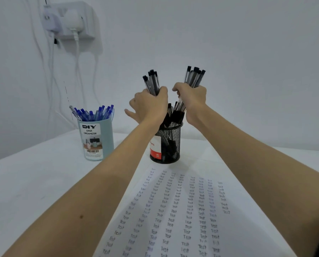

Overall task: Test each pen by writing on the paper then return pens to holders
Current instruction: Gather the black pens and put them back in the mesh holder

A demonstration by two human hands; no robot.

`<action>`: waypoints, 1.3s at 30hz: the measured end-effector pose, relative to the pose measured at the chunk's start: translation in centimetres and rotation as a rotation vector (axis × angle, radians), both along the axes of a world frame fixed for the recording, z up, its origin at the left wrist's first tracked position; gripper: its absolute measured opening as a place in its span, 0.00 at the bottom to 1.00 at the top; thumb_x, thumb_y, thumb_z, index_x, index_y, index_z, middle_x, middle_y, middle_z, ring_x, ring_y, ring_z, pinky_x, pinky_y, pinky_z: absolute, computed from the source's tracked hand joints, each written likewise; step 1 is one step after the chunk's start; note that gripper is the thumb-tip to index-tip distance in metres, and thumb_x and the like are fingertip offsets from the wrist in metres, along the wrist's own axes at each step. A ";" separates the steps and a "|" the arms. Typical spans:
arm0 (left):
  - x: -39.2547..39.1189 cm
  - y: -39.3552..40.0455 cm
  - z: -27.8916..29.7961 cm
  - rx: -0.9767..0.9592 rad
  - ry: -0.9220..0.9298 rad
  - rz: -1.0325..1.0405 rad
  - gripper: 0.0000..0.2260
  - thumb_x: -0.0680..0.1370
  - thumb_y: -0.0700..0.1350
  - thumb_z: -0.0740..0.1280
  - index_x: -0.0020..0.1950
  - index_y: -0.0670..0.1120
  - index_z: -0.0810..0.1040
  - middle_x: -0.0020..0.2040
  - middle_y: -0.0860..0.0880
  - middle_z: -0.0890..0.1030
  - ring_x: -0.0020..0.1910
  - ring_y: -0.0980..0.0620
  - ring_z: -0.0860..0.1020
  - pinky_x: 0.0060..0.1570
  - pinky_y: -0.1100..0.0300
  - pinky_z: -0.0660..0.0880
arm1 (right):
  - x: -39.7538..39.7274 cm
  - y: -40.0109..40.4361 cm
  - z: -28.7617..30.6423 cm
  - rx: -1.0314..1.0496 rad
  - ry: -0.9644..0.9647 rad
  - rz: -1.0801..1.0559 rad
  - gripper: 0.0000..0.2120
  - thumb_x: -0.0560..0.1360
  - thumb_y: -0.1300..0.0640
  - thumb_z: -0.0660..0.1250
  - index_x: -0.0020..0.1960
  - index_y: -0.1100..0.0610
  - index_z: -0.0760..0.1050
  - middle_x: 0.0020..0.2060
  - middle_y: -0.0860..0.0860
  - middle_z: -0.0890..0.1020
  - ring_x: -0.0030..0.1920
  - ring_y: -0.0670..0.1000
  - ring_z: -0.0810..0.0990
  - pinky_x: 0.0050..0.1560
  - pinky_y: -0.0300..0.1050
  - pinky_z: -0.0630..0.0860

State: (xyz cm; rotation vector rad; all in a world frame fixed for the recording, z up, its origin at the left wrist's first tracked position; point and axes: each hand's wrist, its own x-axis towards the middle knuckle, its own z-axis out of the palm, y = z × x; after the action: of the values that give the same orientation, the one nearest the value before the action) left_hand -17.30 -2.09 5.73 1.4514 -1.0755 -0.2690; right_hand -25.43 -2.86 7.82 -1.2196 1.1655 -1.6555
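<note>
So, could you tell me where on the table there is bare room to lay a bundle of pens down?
Bare cloth lies left of the paper, in front of the blue holder, and between that holder and the mesh holder. It is crowded above the mesh holder, where the left hand and right hand grip black pens.

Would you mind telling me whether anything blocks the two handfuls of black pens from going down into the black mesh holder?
Nothing separate does. The left hand and right hand hold their bundles directly above the mesh holder. Black pens already standing inside crowd its opening, though.
</note>
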 end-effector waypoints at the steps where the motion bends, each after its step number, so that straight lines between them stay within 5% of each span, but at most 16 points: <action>1: 0.1 0.2 0.4 0.043 -0.013 -0.021 0.12 0.74 0.53 0.61 0.35 0.49 0.67 0.54 0.47 0.77 0.65 0.46 0.64 0.71 0.44 0.47 | 0.0 0.0 0.2 -0.005 0.021 0.001 0.06 0.69 0.62 0.68 0.44 0.60 0.72 0.35 0.52 0.73 0.33 0.49 0.69 0.31 0.38 0.65; 9: 0.3 0.7 1.5 0.183 -0.140 -0.028 0.11 0.75 0.54 0.60 0.37 0.49 0.67 0.43 0.50 0.73 0.65 0.45 0.65 0.71 0.44 0.48 | 0.0 0.1 -0.1 -0.045 0.087 -0.029 0.05 0.70 0.62 0.67 0.40 0.60 0.71 0.30 0.52 0.71 0.30 0.50 0.68 0.28 0.39 0.64; 13: 0.3 0.5 0.9 0.228 -0.198 -0.033 0.13 0.76 0.56 0.60 0.49 0.46 0.71 0.51 0.48 0.75 0.64 0.42 0.69 0.68 0.45 0.57 | 0.4 -0.1 -0.5 0.007 0.208 -0.058 0.11 0.70 0.57 0.66 0.34 0.56 0.65 0.36 0.51 0.70 0.40 0.51 0.68 0.34 0.42 0.65; 15: 0.4 0.3 0.3 0.123 -0.141 -0.063 0.21 0.73 0.54 0.64 0.62 0.46 0.67 0.58 0.48 0.75 0.60 0.42 0.72 0.63 0.46 0.66 | 0.3 -0.2 -0.8 0.025 0.212 -0.031 0.12 0.71 0.53 0.68 0.35 0.55 0.67 0.38 0.50 0.72 0.50 0.52 0.68 0.44 0.44 0.69; 18: 0.5 0.6 -0.7 -0.054 0.026 -0.137 0.34 0.70 0.53 0.70 0.71 0.50 0.57 0.63 0.48 0.72 0.55 0.47 0.73 0.54 0.53 0.69 | 0.1 -0.2 -1.5 0.045 0.056 0.126 0.14 0.70 0.48 0.71 0.48 0.56 0.72 0.42 0.48 0.75 0.49 0.51 0.74 0.42 0.42 0.69; 22: 0.0 1.0 -0.8 -0.142 0.274 -0.249 0.37 0.68 0.63 0.71 0.70 0.59 0.56 0.62 0.49 0.72 0.55 0.51 0.74 0.51 0.56 0.68 | 0.4 -0.5 -1.7 0.001 -0.049 0.186 0.29 0.71 0.42 0.70 0.62 0.56 0.63 0.51 0.47 0.71 0.53 0.49 0.72 0.53 0.45 0.66; 25: -0.3 1.2 -0.3 -0.155 0.406 -0.272 0.32 0.70 0.66 0.66 0.69 0.58 0.59 0.55 0.53 0.73 0.52 0.51 0.73 0.50 0.57 0.65 | 0.8 -0.7 -1.2 0.022 -0.079 0.214 0.36 0.69 0.30 0.63 0.64 0.58 0.71 0.56 0.50 0.74 0.56 0.52 0.74 0.62 0.48 0.69; 28: -0.7 0.9 0.4 -0.114 0.467 -0.255 0.28 0.76 0.67 0.55 0.70 0.52 0.63 0.50 0.54 0.67 0.51 0.52 0.66 0.52 0.57 0.60 | 0.9 -1.0 -0.9 0.055 -0.132 0.157 0.32 0.70 0.28 0.56 0.49 0.56 0.77 0.47 0.52 0.80 0.48 0.54 0.79 0.59 0.53 0.74; 33: -1.0 0.8 2.0 -0.080 0.323 -0.257 0.14 0.79 0.57 0.56 0.55 0.49 0.71 0.39 0.55 0.72 0.41 0.54 0.71 0.41 0.58 0.66 | 1.4 -1.0 0.0 -0.012 -0.152 0.121 0.17 0.75 0.47 0.60 0.33 0.57 0.68 0.31 0.51 0.73 0.33 0.54 0.70 0.38 0.47 0.69; 36: -0.5 0.3 1.5 -0.099 0.270 -0.267 0.11 0.76 0.52 0.60 0.55 0.51 0.75 0.41 0.53 0.76 0.42 0.53 0.75 0.41 0.59 0.70 | 1.3 -0.9 -0.4 -0.020 -0.181 0.135 0.11 0.71 0.55 0.62 0.32 0.58 0.70 0.26 0.50 0.73 0.30 0.53 0.70 0.36 0.45 0.69; 39: 0.1 0.4 0.6 -0.107 0.288 -0.286 0.12 0.76 0.53 0.64 0.58 0.54 0.74 0.44 0.55 0.76 0.43 0.58 0.74 0.41 0.63 0.69 | 0.9 -1.1 -1.4 0.030 -0.177 0.155 0.09 0.70 0.52 0.64 0.36 0.57 0.75 0.29 0.50 0.77 0.33 0.54 0.74 0.40 0.48 0.73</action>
State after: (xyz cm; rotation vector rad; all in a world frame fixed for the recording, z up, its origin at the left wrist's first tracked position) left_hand -17.22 -1.70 6.29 1.1214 -1.0413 -0.5966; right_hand -24.50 -3.93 6.46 -1.0917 0.9597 -1.5893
